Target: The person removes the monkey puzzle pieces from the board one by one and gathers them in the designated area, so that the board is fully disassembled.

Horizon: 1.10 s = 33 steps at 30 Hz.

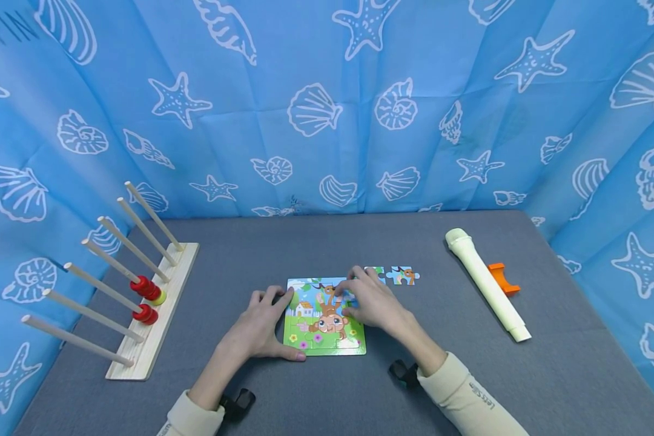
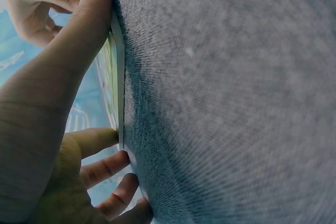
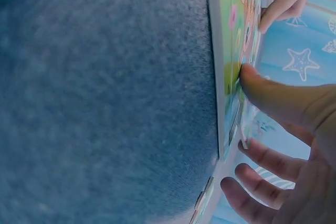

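Cream sleeves (image 1: 471,396), green-and-blue monkey jigsaw (image 1: 321,320)

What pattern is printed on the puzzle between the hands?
The puzzle shows a brown cartoon monkey, a house and flowers; clearest in the head view.

Bare gray desk (image 1: 234,254) leaves a lane either side of the puzzle board (image 1: 332,350), toward a wooden rack (image 1: 149,342) with tall pegs (image 1: 76,340) at left and a pale tube (image 1: 488,284) at right. The left hand (image 1: 261,326) blocks the board's left side, the right hand (image 1: 372,303) its far right corner; two loose pieces (image 1: 401,275) lie just beyond.
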Each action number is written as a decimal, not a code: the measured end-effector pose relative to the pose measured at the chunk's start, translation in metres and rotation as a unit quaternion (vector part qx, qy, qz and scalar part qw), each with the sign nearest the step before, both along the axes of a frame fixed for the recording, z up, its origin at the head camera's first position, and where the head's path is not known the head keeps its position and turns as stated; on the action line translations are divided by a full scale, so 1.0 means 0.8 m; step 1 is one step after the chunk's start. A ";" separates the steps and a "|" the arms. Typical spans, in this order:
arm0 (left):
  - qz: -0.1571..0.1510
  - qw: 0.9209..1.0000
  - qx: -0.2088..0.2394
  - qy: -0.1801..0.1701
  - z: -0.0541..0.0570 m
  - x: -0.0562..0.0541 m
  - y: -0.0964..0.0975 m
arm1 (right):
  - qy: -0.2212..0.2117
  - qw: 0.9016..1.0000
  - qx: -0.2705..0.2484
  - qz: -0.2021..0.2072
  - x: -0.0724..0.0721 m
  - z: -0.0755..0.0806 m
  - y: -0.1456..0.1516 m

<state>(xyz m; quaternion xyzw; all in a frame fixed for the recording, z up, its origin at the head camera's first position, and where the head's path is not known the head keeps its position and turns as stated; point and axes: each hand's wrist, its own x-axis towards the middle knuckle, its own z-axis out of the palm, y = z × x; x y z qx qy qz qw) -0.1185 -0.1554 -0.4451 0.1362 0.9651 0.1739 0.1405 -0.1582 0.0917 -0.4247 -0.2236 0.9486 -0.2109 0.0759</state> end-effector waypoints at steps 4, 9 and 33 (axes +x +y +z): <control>0.000 1.000 0.000 -0.002 0.000 0.000 0.000 | 0.014 1.000 0.007 0.004 0.000 0.001 0.000; 0.000 1.000 -0.004 -0.005 0.000 -0.001 0.000 | 0.014 1.000 0.017 0.001 -0.002 0.003 -0.002; 0.001 1.000 0.003 -0.003 0.001 0.001 0.001 | 0.023 0.999 0.032 0.004 -0.003 0.005 -0.002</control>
